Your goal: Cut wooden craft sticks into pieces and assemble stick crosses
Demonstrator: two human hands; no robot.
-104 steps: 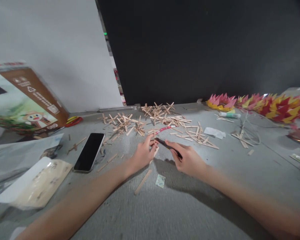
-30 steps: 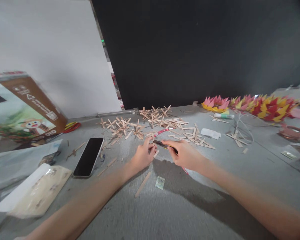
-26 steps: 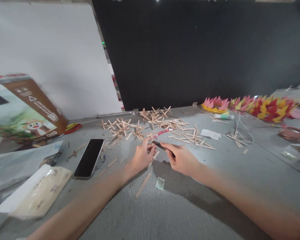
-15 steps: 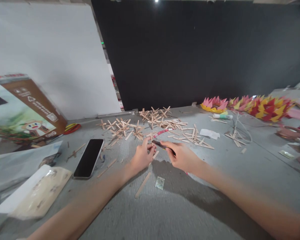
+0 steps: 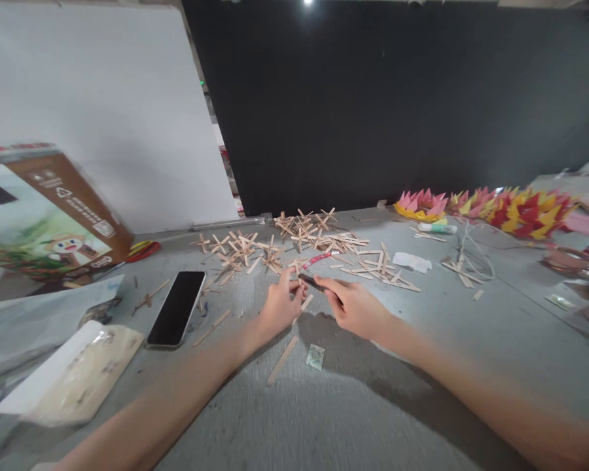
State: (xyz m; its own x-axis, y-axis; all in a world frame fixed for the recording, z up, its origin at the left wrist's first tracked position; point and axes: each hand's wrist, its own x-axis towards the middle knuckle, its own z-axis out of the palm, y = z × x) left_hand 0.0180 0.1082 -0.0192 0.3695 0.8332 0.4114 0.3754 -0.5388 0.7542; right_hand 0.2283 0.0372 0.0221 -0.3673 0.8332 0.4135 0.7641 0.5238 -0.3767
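My left hand (image 5: 278, 305) pinches a small wooden stick (image 5: 305, 301) against the grey table (image 5: 422, 340). My right hand (image 5: 356, 307) grips a dark slim tool (image 5: 313, 282), its tip touching the stick right by my left fingers. Just beyond both hands lie a red strip (image 5: 317, 260) and a heap of glued wooden stick crosses (image 5: 275, 243). A loose flat stick (image 5: 282, 359) and a small pale packet (image 5: 315, 356) rest near my wrists.
A black phone (image 5: 177, 307) lies to the left, by a plastic sleeve (image 5: 73, 373) and a printed cardboard box (image 5: 44, 209). Folded paper flowers (image 5: 491, 206), a glue tube (image 5: 434, 228) and a white cord (image 5: 471, 252) sit at the right. A dark panel (image 5: 397, 98) stands behind.
Both hands stay together at the same spot on the stick. The right hand has slid slightly along the tool. The view has shifted a little.
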